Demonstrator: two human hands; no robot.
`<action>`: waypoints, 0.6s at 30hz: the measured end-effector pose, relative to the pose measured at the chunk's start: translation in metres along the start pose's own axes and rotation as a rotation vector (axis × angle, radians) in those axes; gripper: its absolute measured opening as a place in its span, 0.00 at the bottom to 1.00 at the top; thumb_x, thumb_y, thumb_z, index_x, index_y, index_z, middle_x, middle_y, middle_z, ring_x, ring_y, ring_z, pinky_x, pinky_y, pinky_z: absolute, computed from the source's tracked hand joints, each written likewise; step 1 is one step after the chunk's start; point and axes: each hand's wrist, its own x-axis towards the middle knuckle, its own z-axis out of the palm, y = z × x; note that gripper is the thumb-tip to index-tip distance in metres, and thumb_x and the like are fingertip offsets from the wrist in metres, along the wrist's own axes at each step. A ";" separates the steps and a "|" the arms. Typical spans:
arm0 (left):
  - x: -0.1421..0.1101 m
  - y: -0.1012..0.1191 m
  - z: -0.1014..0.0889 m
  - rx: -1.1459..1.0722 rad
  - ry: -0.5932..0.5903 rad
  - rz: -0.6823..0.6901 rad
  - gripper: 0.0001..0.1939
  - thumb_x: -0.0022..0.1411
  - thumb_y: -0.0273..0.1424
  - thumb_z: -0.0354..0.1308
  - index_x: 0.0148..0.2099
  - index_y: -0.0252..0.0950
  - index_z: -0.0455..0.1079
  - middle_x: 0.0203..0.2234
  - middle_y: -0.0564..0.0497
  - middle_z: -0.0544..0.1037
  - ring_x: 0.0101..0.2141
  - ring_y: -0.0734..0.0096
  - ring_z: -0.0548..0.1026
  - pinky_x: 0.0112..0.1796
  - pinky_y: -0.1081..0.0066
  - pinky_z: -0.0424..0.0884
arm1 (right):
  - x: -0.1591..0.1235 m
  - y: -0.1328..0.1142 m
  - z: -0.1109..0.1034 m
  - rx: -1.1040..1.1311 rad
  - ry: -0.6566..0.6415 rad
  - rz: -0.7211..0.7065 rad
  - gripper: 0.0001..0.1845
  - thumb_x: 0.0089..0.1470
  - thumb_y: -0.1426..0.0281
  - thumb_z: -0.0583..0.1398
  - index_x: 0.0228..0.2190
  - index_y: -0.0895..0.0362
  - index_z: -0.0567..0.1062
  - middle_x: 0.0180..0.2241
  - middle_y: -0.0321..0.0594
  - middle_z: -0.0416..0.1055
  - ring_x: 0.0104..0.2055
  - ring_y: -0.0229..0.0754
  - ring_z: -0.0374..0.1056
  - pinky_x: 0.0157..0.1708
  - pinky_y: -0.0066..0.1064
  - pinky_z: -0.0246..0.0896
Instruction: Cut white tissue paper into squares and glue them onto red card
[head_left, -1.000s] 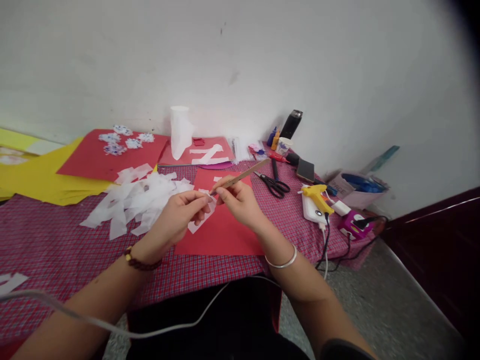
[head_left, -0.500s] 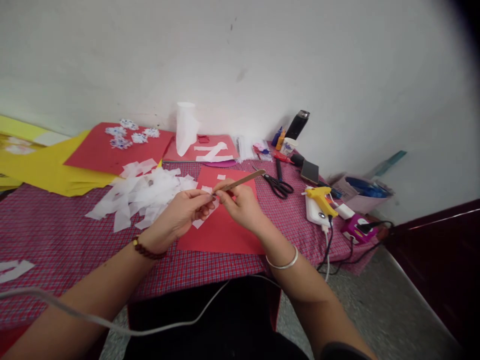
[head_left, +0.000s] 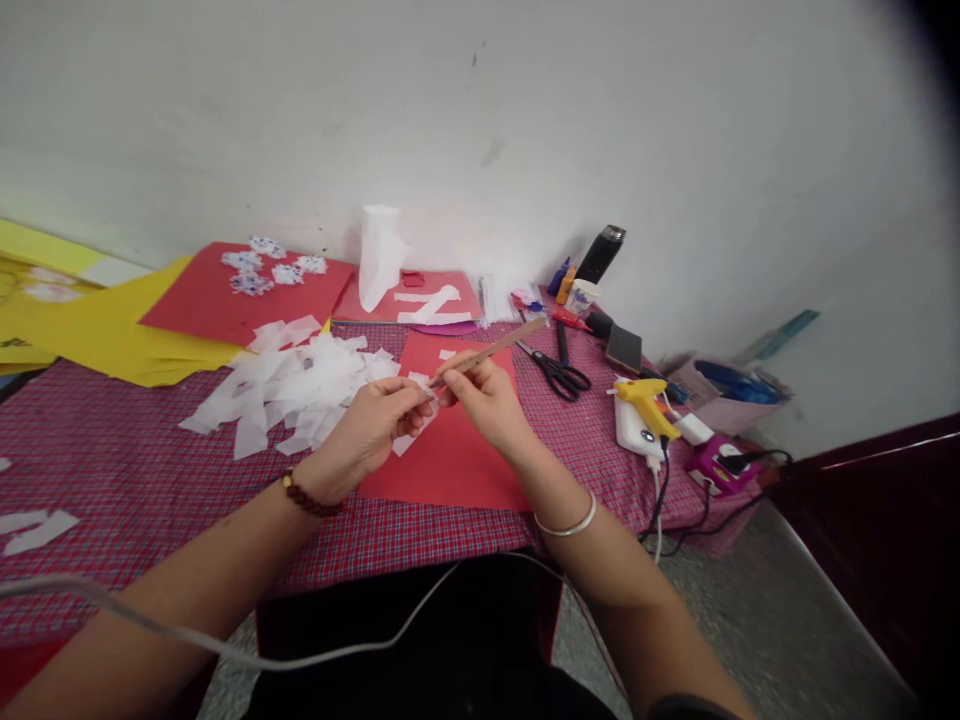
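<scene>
Raised since the last frame, the far end of your stick [head_left: 499, 346] slopes toward the upper right, at frame centre. Your right hand [head_left: 487, 400] has thumb and fingers clamped on it. Your left hand [head_left: 386, 412] has thumb and forefinger together by its near end; what they pinch is too small to tell. Beneath lies red paper [head_left: 457, 465], with white strips [head_left: 296, 385] piled left of centre and scissors [head_left: 562, 377] right of centre.

The person is wearing a dark-red beaded bracelet [head_left: 311, 503], a silvery bangle [head_left: 574, 528], a dark sleeve [head_left: 694, 708] and black clothing [head_left: 405, 640].
</scene>
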 end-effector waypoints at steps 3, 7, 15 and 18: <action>-0.001 0.002 0.002 0.013 -0.009 0.005 0.06 0.46 0.30 0.65 0.23 0.33 0.73 0.19 0.52 0.73 0.19 0.80 0.66 0.21 0.77 0.60 | 0.002 0.003 -0.002 0.143 0.018 0.089 0.12 0.54 0.60 0.63 0.32 0.56 0.70 0.28 0.34 0.72 0.24 0.32 0.67 0.27 0.28 0.66; -0.001 0.002 0.002 0.028 -0.020 0.027 0.05 0.47 0.30 0.65 0.24 0.33 0.73 0.20 0.52 0.73 0.19 0.80 0.66 0.21 0.77 0.61 | 0.003 0.005 -0.003 0.259 0.035 0.179 0.14 0.51 0.59 0.65 0.32 0.55 0.69 0.25 0.31 0.72 0.22 0.31 0.67 0.25 0.26 0.66; 0.001 -0.003 -0.004 0.043 -0.033 0.027 0.08 0.52 0.34 0.63 0.26 0.34 0.74 0.22 0.50 0.74 0.21 0.77 0.68 0.22 0.75 0.64 | 0.002 0.001 0.000 0.106 0.011 0.098 0.12 0.54 0.60 0.63 0.32 0.55 0.69 0.27 0.33 0.72 0.23 0.31 0.67 0.27 0.27 0.67; 0.001 -0.003 -0.002 0.053 -0.005 0.033 0.06 0.50 0.31 0.63 0.24 0.34 0.72 0.21 0.51 0.73 0.20 0.78 0.67 0.22 0.75 0.62 | 0.001 0.000 0.001 0.056 0.006 0.079 0.11 0.55 0.61 0.62 0.33 0.56 0.70 0.28 0.34 0.72 0.24 0.31 0.67 0.28 0.27 0.68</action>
